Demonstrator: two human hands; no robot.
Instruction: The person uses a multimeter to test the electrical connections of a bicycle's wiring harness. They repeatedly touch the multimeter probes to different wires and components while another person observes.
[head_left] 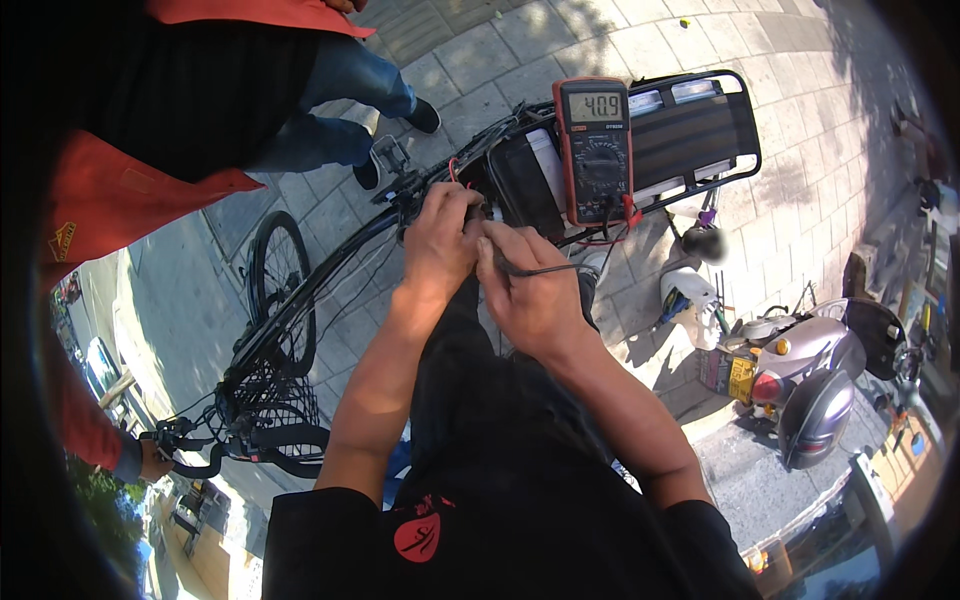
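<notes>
My left hand (pixel 441 238) is closed at the middle of a bicycle (pixel 345 245), its fingertips pinched beside a red wire (pixel 453 170); what it grips is hidden. My right hand (pixel 533 292) is closed around a black test lead (pixel 545 270), close against the left fingertips. The tip of the lead is out of sight between the hands. Just beyond them, a red and black multimeter (pixel 598 150) lies face up across the bicycle's black rear rack (pixel 752 125) and the dark box there. Its display is lit with digits, and a red plug (pixel 630 210) sits at its lower end.
At left a person in a red vest (pixel 130 200) and jeans stands by the bicycle, one hand (pixel 155 458) on the handlebar. A wire basket (pixel 265 395) is at the front. A scooter (pixel 810 370) and a white bag-like bundle (pixel 690 300) stand on the paving (pixel 780 200) at right.
</notes>
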